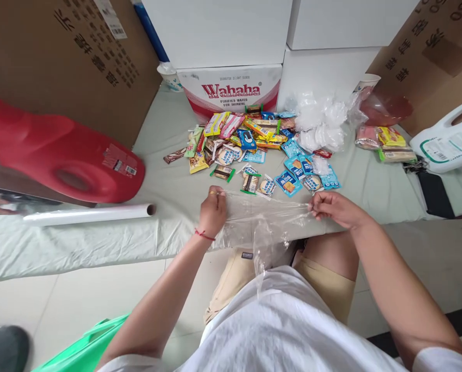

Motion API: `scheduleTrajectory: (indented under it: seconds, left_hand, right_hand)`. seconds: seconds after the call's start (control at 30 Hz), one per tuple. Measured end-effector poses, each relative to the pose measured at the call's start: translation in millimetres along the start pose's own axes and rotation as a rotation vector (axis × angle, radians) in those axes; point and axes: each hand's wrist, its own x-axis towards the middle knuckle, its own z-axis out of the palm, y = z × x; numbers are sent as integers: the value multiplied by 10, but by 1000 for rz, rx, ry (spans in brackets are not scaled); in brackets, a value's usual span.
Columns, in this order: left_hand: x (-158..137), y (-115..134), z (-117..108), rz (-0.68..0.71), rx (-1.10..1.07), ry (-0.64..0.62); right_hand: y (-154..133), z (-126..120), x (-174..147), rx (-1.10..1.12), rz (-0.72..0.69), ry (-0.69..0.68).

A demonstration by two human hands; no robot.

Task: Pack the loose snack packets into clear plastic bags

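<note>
White shirt (pixel 281 330) nearest, worn above tan shorts (pixel 327 287); the wearer faces a table (pixel 169 183) spread with pale green cloth. Green bag (pixel 86 346) low at left, by the wearer's forearm; dark shoe (pixel 6 346) at the lower left corner.

Left hand (pixel 213 211): fingers closed, pinching one end of the clear plastic (pixel 272 219). Red cord bracelet (pixel 204 235) on that wrist. Right hand (pixel 332 207): thumb and fingertips together, clamped on the opposite end. Plastic drawn taut along the top between the hands, at the table's front edge; loose folds hang toward the lap. Bag or sheet, cannot tell.

Just beyond: heap of wrapped snacks (pixel 248 137), mixed colours, a few strays toward the hands. Blue packets (pixel 288 182) on its right side, near the right hand. Crumpled translucent bundles (pixel 320 121) behind those. Wahaha carton (pixel 231 93) stands at the back, against the heap.

Left side: red jug (pixel 79 160) lying on its side; white roll (pixel 91 214) in front of it. Right side: white bottle (pixel 448 137), tilted, with a flat black object (pixel 434 194) close by. Large brown cardboard boxes (pixel 72 67) flank both sides.
</note>
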Motion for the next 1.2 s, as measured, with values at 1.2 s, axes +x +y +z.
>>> scheduleTrajectory:
  seconds: [1.2]
  left_hand:
    - [269, -57, 276, 487, 693, 210]
  right_hand:
    - [189, 1465, -95, -1240, -661, -67]
